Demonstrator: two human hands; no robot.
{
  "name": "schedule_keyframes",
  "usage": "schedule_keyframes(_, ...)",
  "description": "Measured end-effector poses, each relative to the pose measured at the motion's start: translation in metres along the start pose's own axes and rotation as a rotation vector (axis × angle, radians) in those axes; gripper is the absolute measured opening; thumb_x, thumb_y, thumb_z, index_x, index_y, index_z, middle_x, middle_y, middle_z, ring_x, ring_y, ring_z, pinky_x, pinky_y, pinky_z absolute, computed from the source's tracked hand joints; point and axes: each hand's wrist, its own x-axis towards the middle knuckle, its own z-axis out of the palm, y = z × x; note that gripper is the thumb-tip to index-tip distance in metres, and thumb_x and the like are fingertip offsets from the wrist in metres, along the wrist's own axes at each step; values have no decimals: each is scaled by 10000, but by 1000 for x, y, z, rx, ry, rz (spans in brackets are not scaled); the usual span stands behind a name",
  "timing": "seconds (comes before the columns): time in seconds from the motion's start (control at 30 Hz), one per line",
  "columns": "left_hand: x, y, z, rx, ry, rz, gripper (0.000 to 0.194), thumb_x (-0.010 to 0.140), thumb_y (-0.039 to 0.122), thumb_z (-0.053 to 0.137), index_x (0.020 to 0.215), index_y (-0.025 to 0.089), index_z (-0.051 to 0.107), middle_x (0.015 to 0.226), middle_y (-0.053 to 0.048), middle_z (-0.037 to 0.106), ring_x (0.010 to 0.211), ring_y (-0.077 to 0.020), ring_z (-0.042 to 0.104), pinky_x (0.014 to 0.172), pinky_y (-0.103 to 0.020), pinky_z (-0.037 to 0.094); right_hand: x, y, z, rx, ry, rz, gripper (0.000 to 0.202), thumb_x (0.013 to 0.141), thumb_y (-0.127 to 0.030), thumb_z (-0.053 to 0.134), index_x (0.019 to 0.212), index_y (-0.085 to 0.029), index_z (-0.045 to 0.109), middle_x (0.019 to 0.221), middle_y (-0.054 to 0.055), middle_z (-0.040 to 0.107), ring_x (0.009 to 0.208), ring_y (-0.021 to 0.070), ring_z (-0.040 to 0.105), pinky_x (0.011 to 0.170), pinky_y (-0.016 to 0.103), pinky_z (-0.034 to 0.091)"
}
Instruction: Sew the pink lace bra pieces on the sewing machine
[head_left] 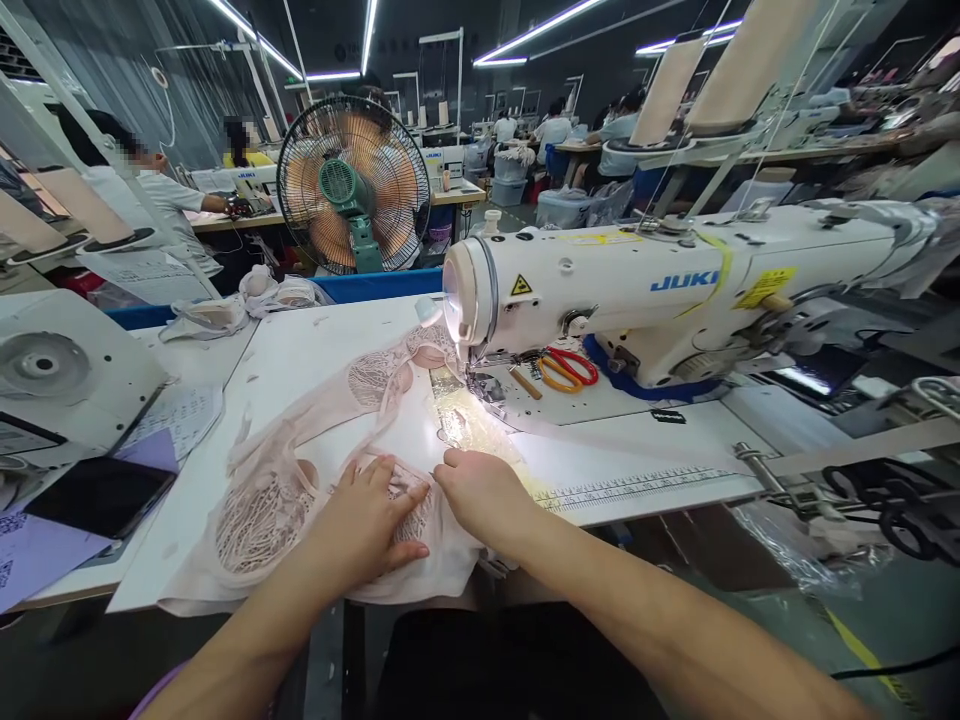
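Pale pink lace bras point(262, 515) lie in a joined string across the white sewing table point(315, 345), running up toward the needle area of a JUKI sewing machine point(585, 285). My left hand point(367, 520) rests on the nearest lace piece, its fingers spread over the fabric. Just right of it, my right hand point(480, 490) is closed, thumb and finger pinched at the fabric's edge. What exactly sits in that pinch is hidden. The machine's lamp lights a shiny, yellowish patch point(469, 420) of the table below the needle.
Scissors with red and orange handles point(566, 370) lie on the machine bed. A printed ruler point(637, 488) runs along the front edge. At left are a phone point(97, 495), purple paper point(45, 560) and another machine point(67, 375). A fan point(352, 185) stands behind; people sit beyond.
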Motion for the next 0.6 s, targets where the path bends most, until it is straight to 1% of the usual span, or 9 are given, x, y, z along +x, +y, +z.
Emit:
schedule_keyframes(0.07, -1, 1, -1, 5, 5, -2, 688, 865, 573, 617, 1465, 273, 465, 1469, -283, 433, 1421, -397, 357, 1147, -616, 251, 1, -1, -1, 8, 22, 7, 210, 853, -76, 501, 877, -169, 687, 856, 79, 647, 782, 188, 606, 596, 279, 352)
schedule_keyframes(0.17, -1, 3, -2, 5, 1, -4, 663, 869, 554, 623, 1445, 252, 495, 1460, -276, 450, 1427, -387, 351, 1152, -618, 247, 9, -5, 1, 29, 53, -1, 182, 884, -124, 510, 914, -171, 684, 878, 72, 640, 770, 180, 596, 578, 279, 331)
schedule_keyframes(0.33, 0, 3, -4, -3, -21, -21, 645, 864, 553, 631, 1414, 229, 532, 1508, -270, 395, 1434, -389, 337, 1156, -621, 239, 25, -13, 8, 50, 81, -21, 148, 892, -144, 537, 926, -166, 680, 886, 63, 636, 767, 170, 584, 585, 273, 325)
schedule_keyframes(0.6, 3, 3, -3, -30, -31, -28, 648, 865, 556, 625, 1418, 230, 528, 1526, -251, 383, 1437, -393, 328, 1164, -616, 225, 29, -14, 13, 48, 76, -26, 154, 896, -144, 526, 919, -171, 676, 877, 59, 626, 750, 166, 569, 581, 276, 340)
